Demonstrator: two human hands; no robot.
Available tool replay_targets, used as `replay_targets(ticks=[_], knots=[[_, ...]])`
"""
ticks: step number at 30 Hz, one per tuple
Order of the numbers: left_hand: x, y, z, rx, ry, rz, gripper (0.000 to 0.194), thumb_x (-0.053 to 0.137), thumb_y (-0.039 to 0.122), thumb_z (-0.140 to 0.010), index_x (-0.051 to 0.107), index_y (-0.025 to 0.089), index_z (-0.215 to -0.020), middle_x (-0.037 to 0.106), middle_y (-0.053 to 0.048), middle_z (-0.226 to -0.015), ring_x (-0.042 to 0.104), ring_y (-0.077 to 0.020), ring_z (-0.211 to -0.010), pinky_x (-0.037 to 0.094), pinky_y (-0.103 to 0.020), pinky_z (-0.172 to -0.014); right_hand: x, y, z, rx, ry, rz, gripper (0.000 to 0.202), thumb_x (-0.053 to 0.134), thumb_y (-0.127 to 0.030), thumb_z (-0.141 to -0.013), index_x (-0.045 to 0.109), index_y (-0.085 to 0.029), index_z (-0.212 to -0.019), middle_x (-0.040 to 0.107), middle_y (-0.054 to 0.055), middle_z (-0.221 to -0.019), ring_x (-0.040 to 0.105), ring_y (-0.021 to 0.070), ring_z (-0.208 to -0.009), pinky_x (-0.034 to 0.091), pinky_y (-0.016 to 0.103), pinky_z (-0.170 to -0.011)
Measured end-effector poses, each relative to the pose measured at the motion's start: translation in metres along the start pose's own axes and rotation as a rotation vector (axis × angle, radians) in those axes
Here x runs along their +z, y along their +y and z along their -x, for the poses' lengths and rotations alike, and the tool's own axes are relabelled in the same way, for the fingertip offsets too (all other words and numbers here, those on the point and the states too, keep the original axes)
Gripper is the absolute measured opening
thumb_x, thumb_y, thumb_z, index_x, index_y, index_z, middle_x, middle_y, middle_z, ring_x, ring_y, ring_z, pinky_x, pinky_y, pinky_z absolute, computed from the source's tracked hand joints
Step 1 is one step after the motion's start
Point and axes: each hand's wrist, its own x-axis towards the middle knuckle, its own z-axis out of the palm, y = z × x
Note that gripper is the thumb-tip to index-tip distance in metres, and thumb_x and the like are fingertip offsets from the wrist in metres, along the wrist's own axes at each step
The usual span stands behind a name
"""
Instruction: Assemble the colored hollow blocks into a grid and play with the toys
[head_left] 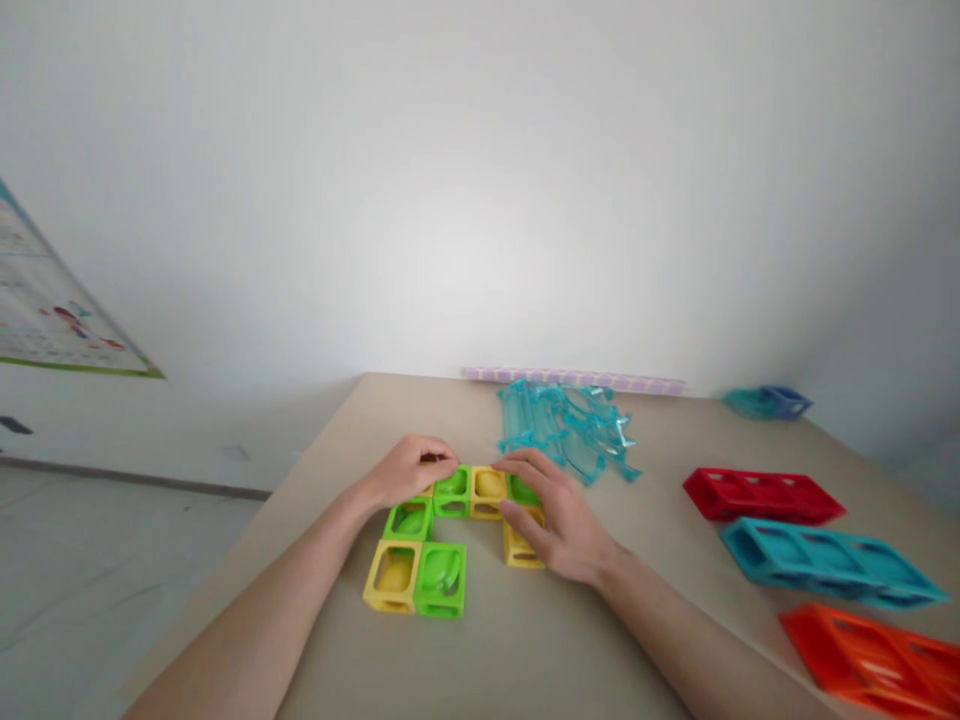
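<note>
A white wall (480, 180) fills most of the view, with a beige table (570, 660) pushed against it and a grey floor (90, 560) down at the left. A poster (60, 310) with a green lower edge hangs on the left part of the wall. Along the table's right side lie three rows of joined hollow blocks — an orange row (877, 650) nearest, then a teal row (832, 565), then a red row (761, 495). Past the hands is a pile of clear blue plastic pieces (551, 420), and behind it a thin purple strip (574, 379) lies along the wall. Mid-table sits a ring of green and yellow blocks (442, 578), its near right side open. The right hand (562, 515) is half open over the ring's right corner, thumb apart from the fingers, touching the blocks there. The left hand (412, 470) curls over the far left corner — its fingertips are partly hidden, so I cannot tell whether it grips a block. A small dark blue block (785, 402) lies at the far right.
</note>
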Motion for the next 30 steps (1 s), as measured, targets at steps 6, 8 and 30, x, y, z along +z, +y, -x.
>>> replay_targets(ticks=[6,8,30], knots=[[-0.0003,-0.0003,0.0005,0.04,0.006,-0.072,0.03,0.054,0.038,-0.083,0.069,0.013,-0.076,0.063,-0.002,-0.071,0.055,-0.0159,-0.069,0.04,-0.025,-0.062,0.0022,0.0003,0.0018,0.007,0.001,-0.025,0.036,0.051,-0.031,-0.091,0.051,-0.019,-0.126,0.054,0.011,-0.119,0.054,0.0238,-0.11,0.044,0.04,-0.097],[-0.0002,0.0011,0.0008,0.038,0.013,-0.075,0.031,0.054,0.038,-0.083,0.069,0.013,-0.075,0.063,-0.002,-0.072,0.055,-0.0161,-0.069,0.04,-0.025,-0.063,0.0022,0.0012,0.0024,0.013,0.007,-0.023,0.04,0.051,-0.03,-0.091,0.048,-0.02,-0.13,0.054,0.012,-0.121,0.053,0.0247,-0.112,0.044,0.042,-0.097],[0.0001,-0.0042,0.0005,0.064,0.019,-0.112,0.029,0.053,0.036,-0.085,0.07,0.014,-0.077,0.065,-0.003,-0.075,0.057,-0.0157,-0.07,0.041,-0.024,-0.064,0.0033,0.003,0.0013,0.044,0.007,-0.05,0.035,0.046,-0.028,-0.094,0.05,-0.018,-0.127,0.054,0.011,-0.119,0.053,0.0234,-0.112,0.043,0.04,-0.098]])
